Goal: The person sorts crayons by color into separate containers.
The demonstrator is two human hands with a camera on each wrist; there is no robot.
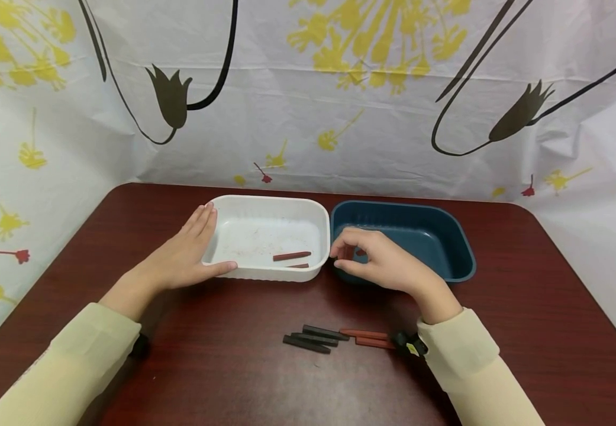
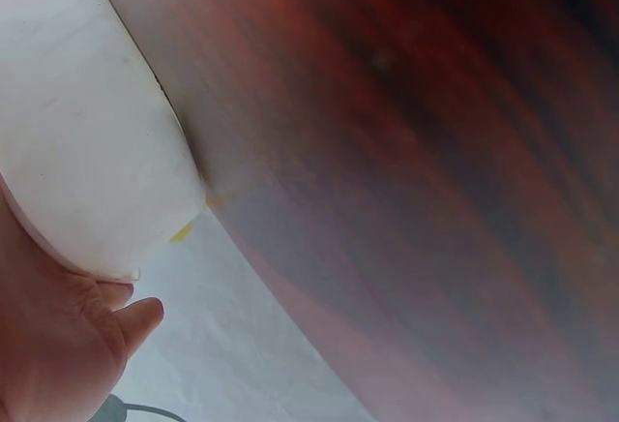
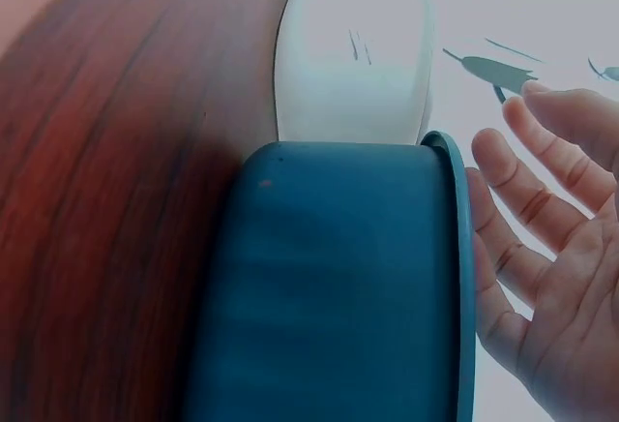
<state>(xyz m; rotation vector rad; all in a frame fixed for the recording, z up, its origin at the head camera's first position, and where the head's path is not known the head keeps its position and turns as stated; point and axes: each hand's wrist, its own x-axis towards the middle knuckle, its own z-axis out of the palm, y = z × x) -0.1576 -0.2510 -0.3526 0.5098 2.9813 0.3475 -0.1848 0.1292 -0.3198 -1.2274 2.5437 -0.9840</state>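
My left hand (image 1: 182,251) rests on the left end of the white plastic bin (image 1: 267,273), fingers straight along its rim and thumb over the near edge. Two dark red crayon-like sticks (image 1: 292,256) lie inside that bin. Over the left end of the blue bin (image 1: 419,239) is my right hand (image 1: 379,257), fingers loosely bent. The right wrist view shows the fingers (image 3: 527,204) apart beside the blue rim, with nothing visible between them. Through the hand's gap a small reddish-brown spot shows; what it is cannot be told.
On the dark red table (image 1: 222,367), nearer me, lie three black sticks (image 1: 313,338) and two red sticks (image 1: 368,338), partly by the right wrist. The two bins stand side by side near the back edge. A patterned white sheet (image 1: 265,130) hangs behind and at both sides.
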